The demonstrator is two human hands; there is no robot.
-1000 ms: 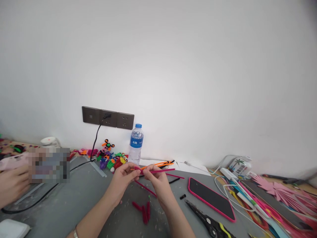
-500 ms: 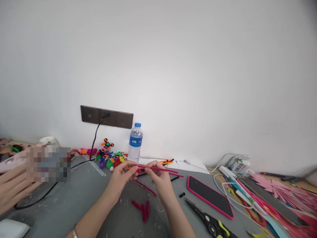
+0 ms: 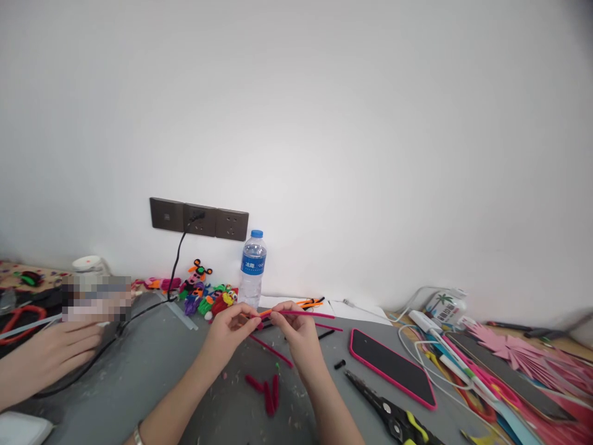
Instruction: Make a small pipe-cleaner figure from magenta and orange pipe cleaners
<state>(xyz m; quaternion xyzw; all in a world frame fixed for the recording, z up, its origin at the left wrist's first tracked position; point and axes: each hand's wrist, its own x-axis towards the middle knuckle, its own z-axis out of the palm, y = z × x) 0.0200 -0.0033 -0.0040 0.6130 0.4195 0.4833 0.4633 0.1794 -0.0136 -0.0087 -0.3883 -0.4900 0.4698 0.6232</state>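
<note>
Between my two hands runs a thin magenta pipe cleaner (image 3: 315, 314), pinched near its left end. My left hand (image 3: 234, 327) is closed, thumb against forefinger, on that end. Close beside it, my right hand (image 3: 296, 330) pinches the same pipe cleaner, whose free length sticks out to the right. Some orange shows by the fingertips; whether it is held or lies behind cannot be made out. Below my hands, several short fuzzy magenta pieces (image 3: 269, 398) lie on the grey mat (image 3: 157, 383). Another magenta pipe cleaner (image 3: 272, 351) lies slantwise under my hands.
A water bottle (image 3: 252, 269) and colourful pipe-cleaner figures (image 3: 204, 300) stand by the wall. To the right are black scissors (image 3: 389, 411), a phone (image 3: 393, 368), cables and pink paper (image 3: 514, 352). At left, another person's hand (image 3: 60, 355) is near a black cord (image 3: 178, 253).
My left fingers have shifted slightly along the pipe cleaner, and its free end has tilted up a little. The other person's hand has moved right, uncovering orange-red handles at the left.
</note>
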